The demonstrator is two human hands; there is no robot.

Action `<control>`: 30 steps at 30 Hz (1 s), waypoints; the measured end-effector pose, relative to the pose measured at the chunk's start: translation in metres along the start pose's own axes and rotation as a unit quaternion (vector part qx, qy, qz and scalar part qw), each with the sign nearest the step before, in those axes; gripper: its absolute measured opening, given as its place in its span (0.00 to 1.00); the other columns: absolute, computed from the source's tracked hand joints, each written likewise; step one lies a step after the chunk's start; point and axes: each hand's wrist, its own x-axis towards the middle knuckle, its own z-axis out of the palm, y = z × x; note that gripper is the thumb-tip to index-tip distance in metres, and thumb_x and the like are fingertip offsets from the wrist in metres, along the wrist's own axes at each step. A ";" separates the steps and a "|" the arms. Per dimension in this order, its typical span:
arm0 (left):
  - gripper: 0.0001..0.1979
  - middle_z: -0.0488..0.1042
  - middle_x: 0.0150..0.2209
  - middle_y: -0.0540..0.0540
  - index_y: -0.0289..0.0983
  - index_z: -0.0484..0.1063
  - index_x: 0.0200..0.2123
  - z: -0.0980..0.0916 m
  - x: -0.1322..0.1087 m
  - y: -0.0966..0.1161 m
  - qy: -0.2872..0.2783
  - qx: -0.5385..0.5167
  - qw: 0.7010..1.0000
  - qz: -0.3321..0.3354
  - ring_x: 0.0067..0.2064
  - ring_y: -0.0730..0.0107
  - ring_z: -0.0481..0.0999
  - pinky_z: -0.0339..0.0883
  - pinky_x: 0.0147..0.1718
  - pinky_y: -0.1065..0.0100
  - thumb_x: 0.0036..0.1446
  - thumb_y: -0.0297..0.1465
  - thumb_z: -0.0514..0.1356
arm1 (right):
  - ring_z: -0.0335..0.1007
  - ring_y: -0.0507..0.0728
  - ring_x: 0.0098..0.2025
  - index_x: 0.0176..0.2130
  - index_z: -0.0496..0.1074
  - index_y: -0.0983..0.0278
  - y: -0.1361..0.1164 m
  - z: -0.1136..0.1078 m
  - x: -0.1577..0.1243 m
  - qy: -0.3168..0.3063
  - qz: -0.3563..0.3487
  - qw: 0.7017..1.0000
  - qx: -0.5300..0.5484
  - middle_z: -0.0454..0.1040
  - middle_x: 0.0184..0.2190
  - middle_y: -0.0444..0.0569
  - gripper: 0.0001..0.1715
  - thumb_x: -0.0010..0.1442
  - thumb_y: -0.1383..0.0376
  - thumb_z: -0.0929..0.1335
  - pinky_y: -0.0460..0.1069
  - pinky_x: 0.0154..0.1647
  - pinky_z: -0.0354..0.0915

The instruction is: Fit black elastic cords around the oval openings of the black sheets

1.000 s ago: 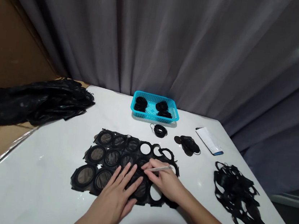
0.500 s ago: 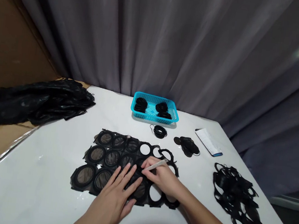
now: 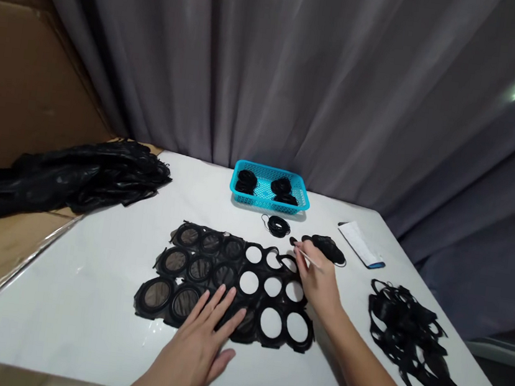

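A black rubbery sheet (image 3: pixel 234 306) with rows of moulded rings lies on the table. Thin dark film fills the rings at its left, while several at the right are open holes showing white tabletop. My left hand (image 3: pixel 200 336) rests flat on the sheet's lower middle, fingers spread. Above its upper right corner, my right hand (image 3: pixel 316 282) grips a slim pale pen-like tool (image 3: pixel 309 259). At those fingertips is a small dark disc (image 3: pixel 293 241), seemingly pinched. Just beyond the hand is a pile of black discs (image 3: pixel 328 249), partly covered by it.
A blue basket (image 3: pixel 268 204) holding bundles of black rings stands at the back, with a coil of black rings (image 3: pixel 278 226) in front. Black scraps (image 3: pixel 404 336) lie right, below a folded white paper (image 3: pixel 361 244). A black heap (image 3: pixel 76 174) lies on cardboard at left.
My right hand has moved from the middle of the sheet up and right to the disc pile. An open hole now shows where it was. My left hand stays on the sheet.
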 end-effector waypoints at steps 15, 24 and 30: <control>0.33 0.50 0.71 0.37 0.42 0.56 0.68 -0.005 -0.026 0.019 -0.007 0.024 1.000 0.015 0.70 0.47 0.56 0.62 0.61 0.47 0.61 0.29 0.60 | 0.69 0.55 0.43 0.32 0.68 0.61 -0.052 0.024 -0.074 -0.272 0.021 0.952 0.140 0.74 0.41 0.45 0.08 0.65 0.68 0.66 0.49 0.46 0.62; 0.31 0.50 0.72 0.38 0.42 0.57 0.68 -0.007 -0.026 0.019 0.004 0.006 1.000 0.015 0.69 0.46 0.57 0.63 0.61 0.47 0.63 0.29 0.59 | 0.68 0.55 0.41 0.32 0.67 0.61 -0.053 0.023 -0.071 -0.284 0.040 0.946 0.149 0.73 0.41 0.44 0.08 0.65 0.67 0.66 0.49 0.44 0.62; 0.31 0.48 0.72 0.38 0.43 0.57 0.68 -0.006 -0.027 0.019 -0.004 0.006 1.000 0.016 0.70 0.46 0.55 0.62 0.61 0.48 0.63 0.31 0.60 | 0.68 0.56 0.42 0.32 0.67 0.61 -0.053 0.021 -0.067 -0.287 0.037 0.945 0.149 0.73 0.40 0.45 0.07 0.64 0.67 0.67 0.50 0.45 0.63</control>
